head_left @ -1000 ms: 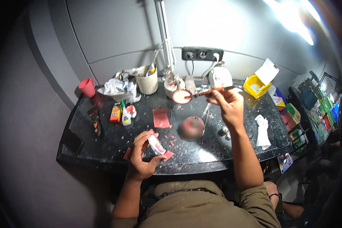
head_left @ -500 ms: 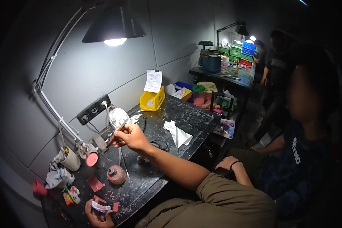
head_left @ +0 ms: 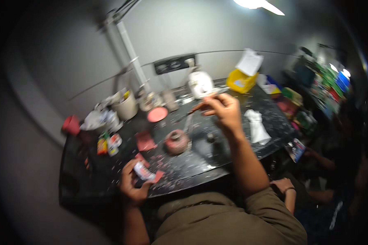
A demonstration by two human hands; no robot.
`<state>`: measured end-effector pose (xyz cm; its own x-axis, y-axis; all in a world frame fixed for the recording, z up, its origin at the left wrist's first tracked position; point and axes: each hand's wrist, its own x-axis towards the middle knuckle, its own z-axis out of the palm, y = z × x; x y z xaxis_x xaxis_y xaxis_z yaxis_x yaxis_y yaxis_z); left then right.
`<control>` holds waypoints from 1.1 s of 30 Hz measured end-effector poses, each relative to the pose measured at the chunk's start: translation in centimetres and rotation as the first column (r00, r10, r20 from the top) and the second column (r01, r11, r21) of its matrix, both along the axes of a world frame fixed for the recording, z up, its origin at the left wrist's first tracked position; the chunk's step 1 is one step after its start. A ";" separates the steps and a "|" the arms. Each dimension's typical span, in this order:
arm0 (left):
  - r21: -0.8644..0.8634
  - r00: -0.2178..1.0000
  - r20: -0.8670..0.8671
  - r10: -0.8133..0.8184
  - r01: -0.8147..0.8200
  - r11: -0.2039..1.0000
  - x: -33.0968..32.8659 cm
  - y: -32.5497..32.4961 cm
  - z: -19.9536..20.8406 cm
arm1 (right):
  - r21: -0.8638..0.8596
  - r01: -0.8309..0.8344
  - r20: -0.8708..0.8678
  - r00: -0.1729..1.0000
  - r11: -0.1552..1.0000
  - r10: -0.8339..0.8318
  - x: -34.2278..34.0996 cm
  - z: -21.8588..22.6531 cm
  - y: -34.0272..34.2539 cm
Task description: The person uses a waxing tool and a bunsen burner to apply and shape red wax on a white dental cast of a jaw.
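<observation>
My left hand, at the near left of the bench, is closed around a small white and pink dental model. Raised over the middle of the bench, my right hand pinches a slim wax knife with a brown handle, its tip pointing left; motion blurs it. Below and left of that tip stands a round spirit burner spattered with pink wax. A pink wax sheet lies left of the burner, and a smaller wax strip is beside the dental model.
The black bench is strewn with wax crumbs. A pink disc, a pale cup of tools and crumpled plastic stand along the back. A yellow bin and white tissue are rightward. Another person's hand rests at right.
The view has swung left and down, so the bench now fills the middle. My right hand has drawn back toward the burner with the wax knife; my left keeps its hold on the dental model.
</observation>
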<state>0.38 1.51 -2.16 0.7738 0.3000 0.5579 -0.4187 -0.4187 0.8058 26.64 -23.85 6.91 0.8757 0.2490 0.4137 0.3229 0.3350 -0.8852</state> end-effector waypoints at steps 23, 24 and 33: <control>0.218 0.989 0.134 0.060 -0.088 0.972 -0.1 -0.2 0.9 | -0.030 -0.070 0.033 0.997 0.997 0.071 0.0 -0.9 0.9; 0.023 0.989 0.150 0.007 -0.011 1.000 0.1 -0.6 0.9 | -0.053 -0.046 0.032 0.998 0.998 0.047 -0.1 -0.7 0.7; 0.015 0.938 0.147 -0.313 0.314 0.949 1.8 -5.0 6.2 | -0.002 -0.127 0.046 0.991 0.992 0.127 0.1 -1.9 3.2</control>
